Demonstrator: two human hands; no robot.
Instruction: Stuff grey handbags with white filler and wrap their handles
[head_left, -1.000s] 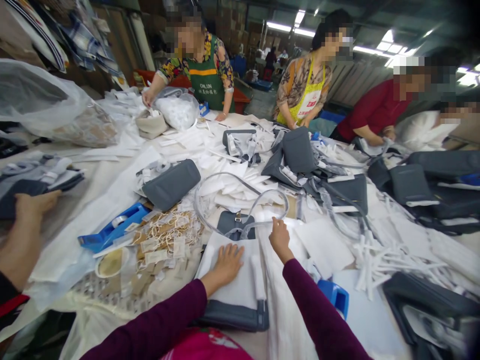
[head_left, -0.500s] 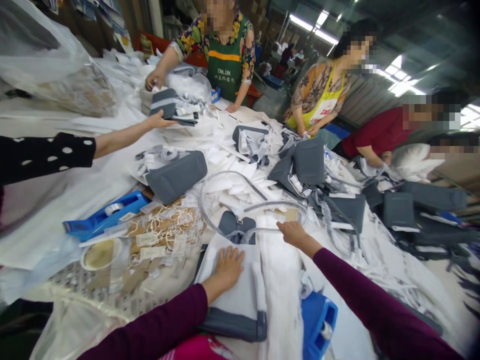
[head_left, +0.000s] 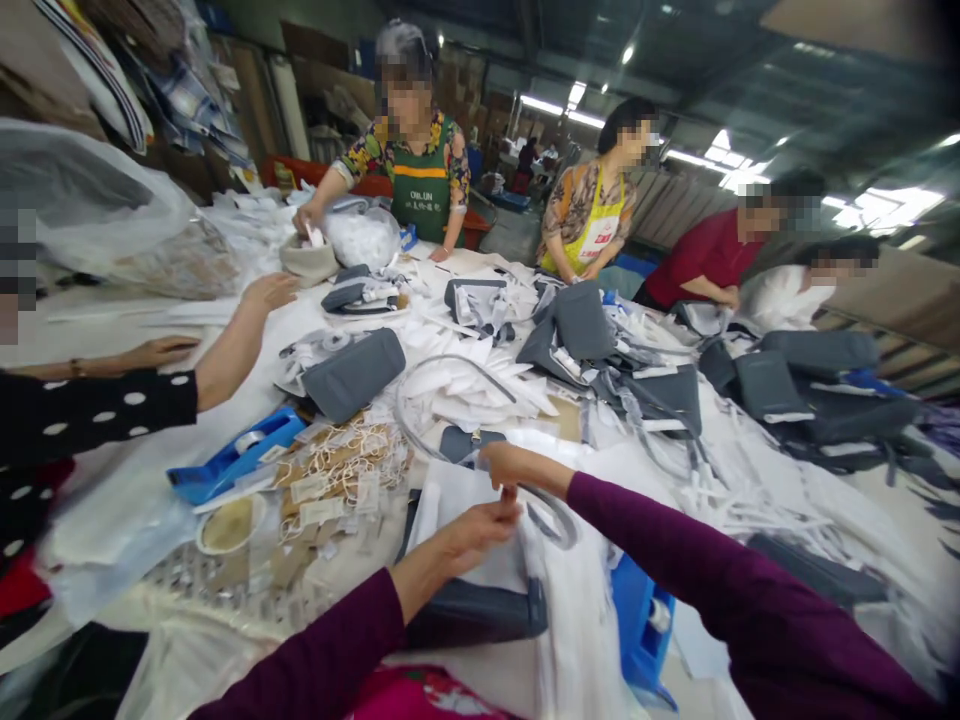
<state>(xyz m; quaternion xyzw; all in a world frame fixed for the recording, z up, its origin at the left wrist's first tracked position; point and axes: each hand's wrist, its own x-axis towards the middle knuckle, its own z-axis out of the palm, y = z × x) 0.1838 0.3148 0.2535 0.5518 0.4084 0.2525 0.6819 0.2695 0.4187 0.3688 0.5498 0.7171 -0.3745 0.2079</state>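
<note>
A dark grey handbag [head_left: 480, 608] lies in front of me, with a white sheet [head_left: 457, 490] over its body. Its small buckled flap [head_left: 474, 443] shows at the far end. Above the bag, my right hand [head_left: 521, 466] is closed around a grey strap [head_left: 559, 520] in clear wrapping, which loops down to the right. My left hand [head_left: 480, 532] is closed in a pinch just below the right one, fingertips close to it. What the left fingers hold is hidden.
A blue tape dispenser [head_left: 236, 455] and stringed tags [head_left: 337, 470] lie left, another blue dispenser [head_left: 643, 630] right. Grey bags [head_left: 352, 375] and white paper [head_left: 465, 385] cover the table. A co-worker's arm [head_left: 240, 350] reaches in from the left; several people stand across.
My left hand has lifted off the white sheet and closed. My right hand has come left and nearer with the strap, meeting the left. The co-worker at left has let go of a grey bag.
</note>
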